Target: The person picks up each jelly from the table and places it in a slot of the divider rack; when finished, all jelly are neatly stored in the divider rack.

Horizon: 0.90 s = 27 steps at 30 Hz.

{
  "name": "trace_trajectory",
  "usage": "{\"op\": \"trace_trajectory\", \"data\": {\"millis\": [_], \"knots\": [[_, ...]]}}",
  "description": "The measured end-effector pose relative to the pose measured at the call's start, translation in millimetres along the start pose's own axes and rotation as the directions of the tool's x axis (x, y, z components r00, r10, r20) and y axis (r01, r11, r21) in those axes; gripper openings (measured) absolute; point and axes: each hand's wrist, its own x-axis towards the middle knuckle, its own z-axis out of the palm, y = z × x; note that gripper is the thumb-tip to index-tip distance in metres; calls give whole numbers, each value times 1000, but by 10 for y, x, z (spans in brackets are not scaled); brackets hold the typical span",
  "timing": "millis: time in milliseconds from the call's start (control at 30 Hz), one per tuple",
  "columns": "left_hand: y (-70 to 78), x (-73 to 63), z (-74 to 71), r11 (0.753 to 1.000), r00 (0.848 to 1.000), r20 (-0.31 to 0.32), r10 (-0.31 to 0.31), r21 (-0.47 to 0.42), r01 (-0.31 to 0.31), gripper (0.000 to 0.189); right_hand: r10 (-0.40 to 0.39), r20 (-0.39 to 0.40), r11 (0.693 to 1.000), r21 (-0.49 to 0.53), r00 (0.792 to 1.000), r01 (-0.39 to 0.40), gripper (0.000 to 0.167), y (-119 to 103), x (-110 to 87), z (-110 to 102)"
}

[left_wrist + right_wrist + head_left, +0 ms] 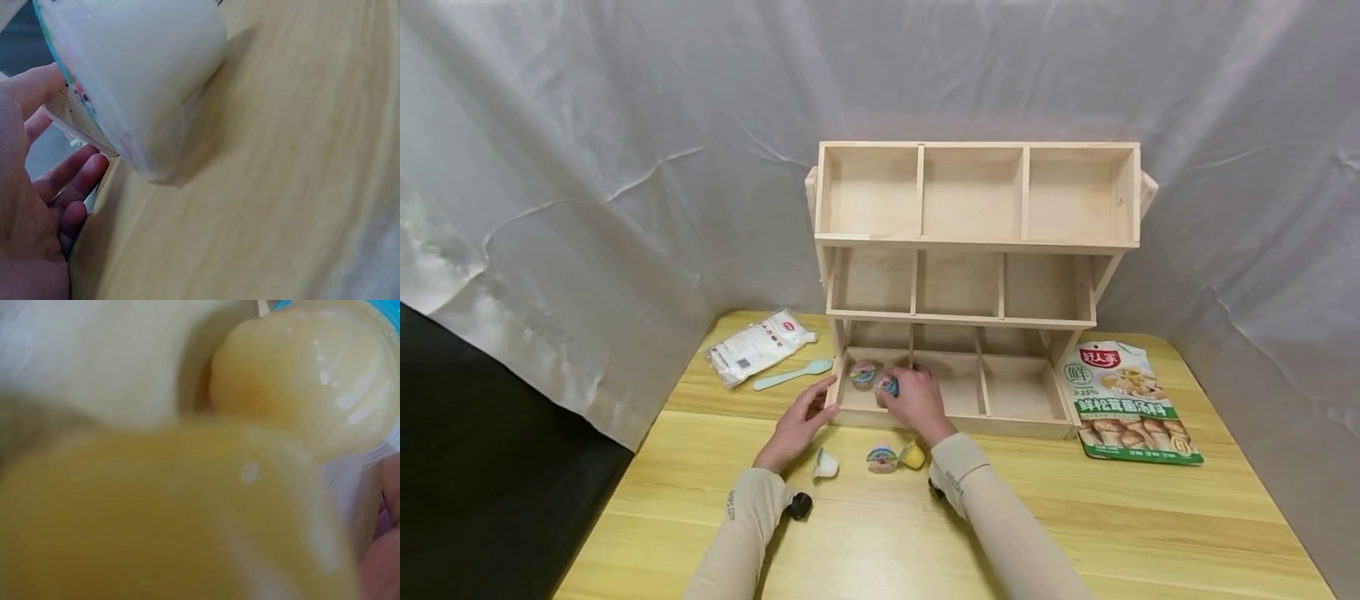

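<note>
A right hand (919, 403) pinches a rounded plastic jelly cup (887, 387) between thumb and fingers inside a pale-wood organizer (1007, 428); the left hand (801, 429) sits, relaxed, at its edge.

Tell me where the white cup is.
In the head view, the white cup is on the table in front of the rack, near the left hand and left of the yellow cup.

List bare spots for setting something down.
Free: table right of the right sleeve, before the mushroom packet; rack's top tier; bottom right compartment.
Crowded: bottom left compartment, two small cups, one in the right hand; table between the sleeves, three cups; back left, white packet and spoon.
</note>
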Motion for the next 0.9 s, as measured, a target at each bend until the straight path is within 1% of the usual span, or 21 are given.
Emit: {"op": "trace_trajectory", "data": {"millis": [300,533,633,767,900], "knots": [[31,-27,-8,1000,1000,13,-10,-6,10,56,26,24,999,19,999,-26,44,32,-4,0],[7,-40,-14,1000,1000,15,-26,-4,26,56,26,47,999,22,999,-27,46,39,-4,15],[0,-31,-10,1000,1000,17,-17,-7,17,57,27,36,999,34,999,-28,46,48,-12,10],[10,-24,-10,1000,1000,16,-20,-13,20,56,19,20,999,41,1000,-19,46,58,-18,6],[1,-14,-10,1000,1000,10,-14,-8,14,56,18,27,999,33,999,-19,47,61,-3,12]]}}
